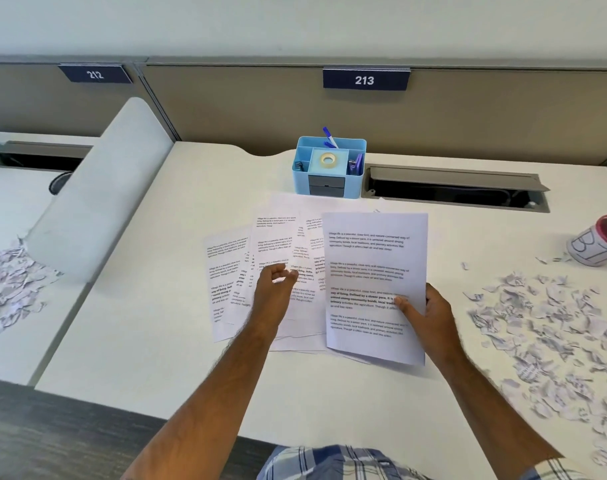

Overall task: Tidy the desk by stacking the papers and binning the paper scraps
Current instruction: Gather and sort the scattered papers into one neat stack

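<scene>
1. Papers (pixel 281 271): printed sheets lie fanned and overlapping on the desk (pixel 163 341), directly under and beyond the left hand (pixel 274 289), so the stack looks barely begun.
2. The right hand (pixel 423 313) pinches one sheet (pixel 374 271) by its near right edge, thumb on the print, and holds it raised above the fan, probably as the base for the rest.
3. The left hand hovers over the spread with fingers loosely curled and holding nothing, apparently reaching for the next sheet.
4. Paper scraps (pixel 544 334) lie scattered to the right of the right hand; a second heap (pixel 11 282) sits far left of the left hand. None look collected yet.
5. A tipped cup (pixel 599 242) beyond the right-hand scraps bears outlined letters, seemingly "BI".
6. Panel signs read "212" (pixel 95 74) and "213" (pixel 364 80); a blue organiser (pixel 329 168) stands beyond the fan.
7. The sheets' print is mostly too small to read.
</scene>
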The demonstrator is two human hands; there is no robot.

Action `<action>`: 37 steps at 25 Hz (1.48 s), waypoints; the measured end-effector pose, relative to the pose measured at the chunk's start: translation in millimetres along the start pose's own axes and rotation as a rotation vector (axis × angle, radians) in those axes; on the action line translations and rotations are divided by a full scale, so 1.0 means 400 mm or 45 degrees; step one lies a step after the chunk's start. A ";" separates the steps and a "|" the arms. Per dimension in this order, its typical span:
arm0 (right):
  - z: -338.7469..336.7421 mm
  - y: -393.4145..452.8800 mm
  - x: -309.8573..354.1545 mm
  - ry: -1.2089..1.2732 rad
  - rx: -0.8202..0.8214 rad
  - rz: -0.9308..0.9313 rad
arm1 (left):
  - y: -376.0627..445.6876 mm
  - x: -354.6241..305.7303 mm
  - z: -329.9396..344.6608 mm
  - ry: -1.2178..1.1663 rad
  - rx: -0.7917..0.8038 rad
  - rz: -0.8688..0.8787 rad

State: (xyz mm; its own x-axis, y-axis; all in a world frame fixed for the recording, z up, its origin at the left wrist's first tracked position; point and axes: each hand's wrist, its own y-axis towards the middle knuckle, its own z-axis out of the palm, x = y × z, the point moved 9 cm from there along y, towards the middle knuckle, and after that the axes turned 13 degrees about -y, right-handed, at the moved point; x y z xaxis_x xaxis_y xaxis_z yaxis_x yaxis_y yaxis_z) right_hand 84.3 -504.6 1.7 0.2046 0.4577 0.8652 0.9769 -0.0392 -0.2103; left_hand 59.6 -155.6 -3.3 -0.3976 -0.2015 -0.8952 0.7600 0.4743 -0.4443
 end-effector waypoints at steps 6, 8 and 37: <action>-0.024 -0.003 -0.035 -0.038 -0.110 0.079 | 0.081 0.049 0.011 0.536 -0.083 0.073; -0.031 -0.011 -0.049 -0.053 -0.147 0.109 | 0.092 0.045 0.042 0.640 -0.064 0.084; -0.011 -0.073 -0.113 -0.099 -0.291 0.223 | 0.159 0.053 0.135 0.774 0.056 0.207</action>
State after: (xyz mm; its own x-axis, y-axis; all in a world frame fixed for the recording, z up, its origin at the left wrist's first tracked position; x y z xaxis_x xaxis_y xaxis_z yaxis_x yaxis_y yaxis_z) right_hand 47.0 -528.0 -29.3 0.3744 0.4927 0.7855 0.9177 -0.3185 -0.2377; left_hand 127.3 -176.0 -52.4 -0.4865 0.3992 -0.7771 0.8506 0.4197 -0.3169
